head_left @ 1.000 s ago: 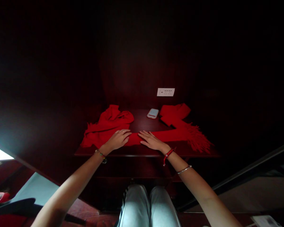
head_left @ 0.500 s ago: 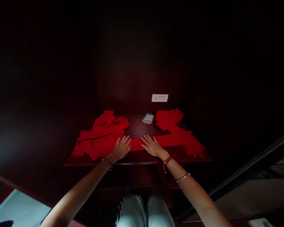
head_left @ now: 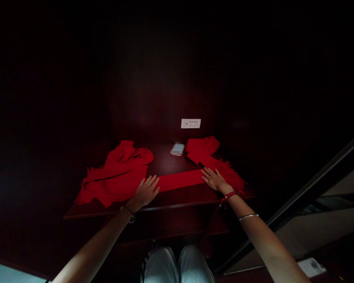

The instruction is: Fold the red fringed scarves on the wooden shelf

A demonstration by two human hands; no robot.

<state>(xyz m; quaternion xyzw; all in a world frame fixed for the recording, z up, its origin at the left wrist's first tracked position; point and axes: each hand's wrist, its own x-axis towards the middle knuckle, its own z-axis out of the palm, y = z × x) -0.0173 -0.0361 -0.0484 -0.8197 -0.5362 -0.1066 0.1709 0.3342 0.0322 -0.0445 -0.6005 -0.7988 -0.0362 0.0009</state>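
A red fringed scarf lies along the front of a dark wooden shelf. Its left part is bunched in loose folds, while a flat strip runs across to a folded, fringed right end. My left hand rests flat on the strip beside the bunched part, fingers spread. Over toward the fringe, my right hand lies palm down on the strip's right end, fingers also apart. Neither hand grips the cloth.
A small pale item, blurred out, lies at the back of the shelf. Above it a white power socket is set in the dark back panel. Below the shelf edge are my knees. A dark slanted frame stands at right.
My right hand has slid rightward along the strip toward the fringe. My left hand stays at about the same place on the cloth. The view has shifted a little.
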